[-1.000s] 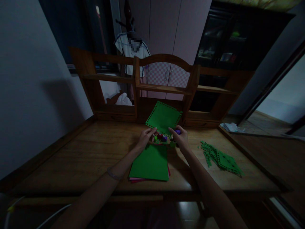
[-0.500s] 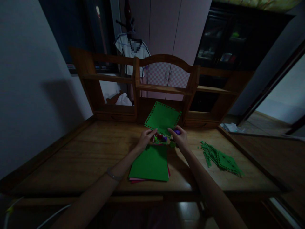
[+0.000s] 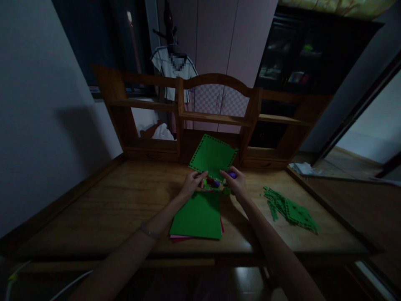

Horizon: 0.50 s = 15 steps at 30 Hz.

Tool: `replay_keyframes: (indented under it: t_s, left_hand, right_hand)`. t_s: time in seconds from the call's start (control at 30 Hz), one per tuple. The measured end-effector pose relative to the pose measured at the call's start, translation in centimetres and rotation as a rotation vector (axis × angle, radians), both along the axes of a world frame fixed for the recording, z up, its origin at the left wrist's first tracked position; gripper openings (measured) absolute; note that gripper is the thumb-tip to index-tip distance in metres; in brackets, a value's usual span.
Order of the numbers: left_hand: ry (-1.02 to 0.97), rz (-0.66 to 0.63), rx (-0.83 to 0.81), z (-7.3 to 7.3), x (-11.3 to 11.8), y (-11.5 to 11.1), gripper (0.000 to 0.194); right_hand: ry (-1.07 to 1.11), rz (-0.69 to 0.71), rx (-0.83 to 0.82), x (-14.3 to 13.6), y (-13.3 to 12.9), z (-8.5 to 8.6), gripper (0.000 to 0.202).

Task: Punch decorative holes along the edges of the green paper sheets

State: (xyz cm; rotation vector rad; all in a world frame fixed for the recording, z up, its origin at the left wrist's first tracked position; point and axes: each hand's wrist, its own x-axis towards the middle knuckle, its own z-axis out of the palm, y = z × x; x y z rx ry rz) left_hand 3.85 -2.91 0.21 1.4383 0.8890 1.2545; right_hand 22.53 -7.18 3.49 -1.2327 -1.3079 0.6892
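A green sheet (image 3: 213,155) with small holes along its edges is held up, tilted, above the desk. My left hand (image 3: 191,184) pinches its lower left edge. At its lower right edge, my right hand (image 3: 234,179) grips the sheet, with a purple object (image 3: 232,174) also against its fingers. Small red, purple and green items (image 3: 214,183) lie between and behind the hands, partly hidden. Below them rests a stack of green paper (image 3: 198,217), with pink and red sheets showing at its bottom edge.
Cut green strips and punched pieces (image 3: 291,209) lie at the right of the wooden desk (image 3: 109,200). A wooden shelf unit (image 3: 216,118) stands along the back edge. White crumpled plastic (image 3: 302,168) is near the back right corner.
The green sheet has shifted very slightly left between my hands. Both hands keep their hold, almost in the same place.
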Motion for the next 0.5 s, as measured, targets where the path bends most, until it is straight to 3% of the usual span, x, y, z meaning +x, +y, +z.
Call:
replay_keyframes:
  t_s: [0.4,0.5]
  left_hand:
    - [0.209,0.02,-0.061,1.3,-0.1,-1.3,0.051]
    - [0.183,0.027,-0.057,1.5,0.0,-1.5,0.053]
  right_hand:
    - [-0.048,0.061,0.065,-0.5,0.3,-0.5,0.04]
    - [-0.064,0.048,0.051,-0.4,0.5,-0.8,0.041]
